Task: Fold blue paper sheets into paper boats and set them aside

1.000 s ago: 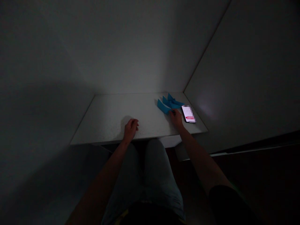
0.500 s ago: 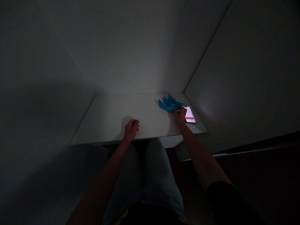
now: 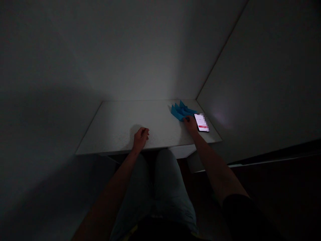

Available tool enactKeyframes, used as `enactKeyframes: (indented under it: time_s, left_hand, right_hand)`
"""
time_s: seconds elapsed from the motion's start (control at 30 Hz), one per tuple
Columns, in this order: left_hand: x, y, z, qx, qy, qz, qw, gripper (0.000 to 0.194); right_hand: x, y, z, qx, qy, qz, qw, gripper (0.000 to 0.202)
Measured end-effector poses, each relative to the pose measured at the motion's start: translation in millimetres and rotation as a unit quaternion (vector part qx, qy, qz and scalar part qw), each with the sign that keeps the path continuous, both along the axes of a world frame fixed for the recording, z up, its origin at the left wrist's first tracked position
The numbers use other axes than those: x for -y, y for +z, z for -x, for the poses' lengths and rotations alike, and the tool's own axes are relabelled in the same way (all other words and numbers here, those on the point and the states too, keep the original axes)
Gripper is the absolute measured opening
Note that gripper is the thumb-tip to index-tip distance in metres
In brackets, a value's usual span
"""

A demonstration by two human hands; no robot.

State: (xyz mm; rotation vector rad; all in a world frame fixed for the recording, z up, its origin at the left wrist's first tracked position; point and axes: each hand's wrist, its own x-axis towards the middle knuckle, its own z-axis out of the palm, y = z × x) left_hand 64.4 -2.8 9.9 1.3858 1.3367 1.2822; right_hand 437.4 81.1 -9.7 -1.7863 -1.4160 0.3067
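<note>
A bright blue, folded-paper piece with a pointed, upturned end [image 3: 177,114] is set toward the right of the white, flat tabletop [image 3: 120,124], foremost in a row of three. Its near right end is met by the bent fingertips of the right hand [image 3: 191,123]. The fingers are drawn in, with only a small gap at most between thumb and forefinger; whether the paper is pinched or merely pressed cannot be told in this dim light.

Close behind it, two more blue folded-paper pieces are placed, a middle one [image 3: 179,108] and a rear one [image 3: 184,106], their tips pointed upward in the same manner. Whether the three are touching or are kept slightly apart cannot be made out. If the front piece were pushed further back, its neighbours could be jostled out of line, and if it were pressed too hard, its fold could be crushed.

Just right of the right hand, a black-edged smartphone with a lit screen [image 3: 201,122] is laid flat. Because so little room is left there, the phone could be knocked by the knuckles, or the paper's right end snagged on its edge.

Well to the left, near the front edge, the left hand [image 3: 141,136] is rested, loosely curled, with nothing seen in it.
</note>
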Motion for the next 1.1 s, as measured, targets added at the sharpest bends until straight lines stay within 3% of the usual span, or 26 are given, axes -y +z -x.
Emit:
enactKeyframes:
  time_s: [0.17,0.37,0.57,0.73,0.83,1.1]
  left_hand:
    - [-1,-2.9,0,0.019,0.015,-0.01,1.0,0.041]
    - [-4,-6.0,-2,0.079,0.007,0.01,0.997,0.067]
    - [-7,-6.1,-2,0.113,-0.014,0.038,0.993,0.078]
    - [-8,-7.3,-1,0.123,0.007,0.052,0.991,0.075]
    - [-8,-6.7,0,0.123,-0.003,0.041,0.992,0.071]
    - [-4,-3.3,2,0.07,-0.067,0.029,0.995,0.061]
  right_hand:
    - [11,12.0,34,-0.022,0.05,-0.06,0.997,0.041]
    - [50,29.5,112,-0.034,0.198,-0.148,0.968,0.026]
    - [88,24.9,172,-0.042,0.306,-0.138,0.941,0.018]
    - [99,17.9,180,-0.033,0.356,-0.12,0.926,0.022]
    - [97,16.9,175,-0.05,0.379,-0.106,0.918,0.034]
    - [71,8.1,174,-0.11,0.31,-0.055,0.943,0.045]
